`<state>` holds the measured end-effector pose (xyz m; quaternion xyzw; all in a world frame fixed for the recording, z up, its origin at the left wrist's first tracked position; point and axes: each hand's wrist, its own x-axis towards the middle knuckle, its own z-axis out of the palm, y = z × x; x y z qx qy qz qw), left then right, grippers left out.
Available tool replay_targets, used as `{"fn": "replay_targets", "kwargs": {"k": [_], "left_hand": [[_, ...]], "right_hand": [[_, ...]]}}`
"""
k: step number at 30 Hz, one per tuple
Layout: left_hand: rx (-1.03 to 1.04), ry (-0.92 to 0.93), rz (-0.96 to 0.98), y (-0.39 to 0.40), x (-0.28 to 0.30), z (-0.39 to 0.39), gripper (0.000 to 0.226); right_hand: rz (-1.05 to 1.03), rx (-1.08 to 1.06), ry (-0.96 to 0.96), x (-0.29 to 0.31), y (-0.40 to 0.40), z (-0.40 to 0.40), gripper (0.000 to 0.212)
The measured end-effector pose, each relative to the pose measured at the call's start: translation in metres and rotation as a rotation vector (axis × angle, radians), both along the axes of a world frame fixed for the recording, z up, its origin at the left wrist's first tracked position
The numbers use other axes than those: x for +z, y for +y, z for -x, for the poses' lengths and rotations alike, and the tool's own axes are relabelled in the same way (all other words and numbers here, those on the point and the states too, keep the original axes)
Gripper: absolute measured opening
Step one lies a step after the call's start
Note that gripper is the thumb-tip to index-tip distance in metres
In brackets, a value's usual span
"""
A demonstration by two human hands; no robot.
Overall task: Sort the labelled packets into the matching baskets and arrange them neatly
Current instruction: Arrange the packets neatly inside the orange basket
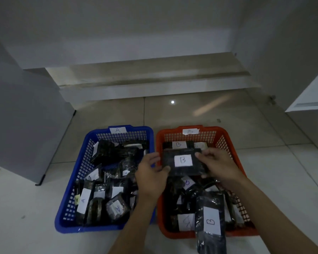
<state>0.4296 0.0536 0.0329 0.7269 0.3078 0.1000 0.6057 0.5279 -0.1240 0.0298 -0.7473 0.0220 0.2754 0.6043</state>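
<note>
A blue basket (75, 182) tagged A stands on the floor at the left, full of dark packets with A labels. Beside it on the right is an orange basket (226, 138) tagged B, holding dark packets with B labels. Over the far half of the orange basket a flat black packet with a white B label (183, 161) is held level by both hands. My left hand (151, 173) grips its left edge and my right hand (216, 163) grips its right edge. A long dark B packet (210, 222) leans over the orange basket's near rim.
The baskets sit side by side on pale floor tiles. A grey cabinet panel (26, 125) stands to the left, a low step (154, 83) lies beyond the baskets, and a white furniture edge (312, 99) juts in at the right.
</note>
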Motion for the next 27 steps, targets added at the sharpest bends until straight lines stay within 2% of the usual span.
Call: {"fn": "replay_targets", "kwargs": {"k": [4,6,9,13,15,18,21,27], "left_hand": [[-0.137,0.044,-0.342,-0.009,-0.006,-0.056,0.043],[-0.208,0.099,-0.411,-0.012,-0.014,-0.074,0.040],[-0.280,0.155,-0.430,-0.015,-0.027,-0.082,0.038],[-0.322,0.177,-0.389,-0.014,-0.045,-0.082,0.042],[-0.334,0.178,-0.368,-0.013,-0.048,-0.082,0.047],[-0.314,0.140,-0.379,-0.014,-0.043,-0.078,0.050],[-0.328,0.094,-0.350,-0.018,-0.041,-0.066,0.055],[-0.404,0.161,-0.323,-0.026,-0.048,-0.053,0.033]], "right_hand": [[-0.083,-0.114,0.085,-0.019,0.005,-0.044,0.020],[-0.077,-0.127,0.105,-0.032,0.011,-0.064,0.020],[-0.015,-0.105,0.120,-0.051,0.023,-0.081,0.020],[0.260,-0.065,-0.057,-0.061,0.032,-0.084,0.024],[0.254,-0.057,-0.072,-0.063,0.032,-0.084,0.026],[0.137,-0.041,0.027,-0.056,0.024,-0.083,0.026],[0.137,0.022,0.093,-0.052,0.006,-0.074,0.024],[0.110,-0.070,0.127,-0.064,0.003,-0.052,0.014]]}}
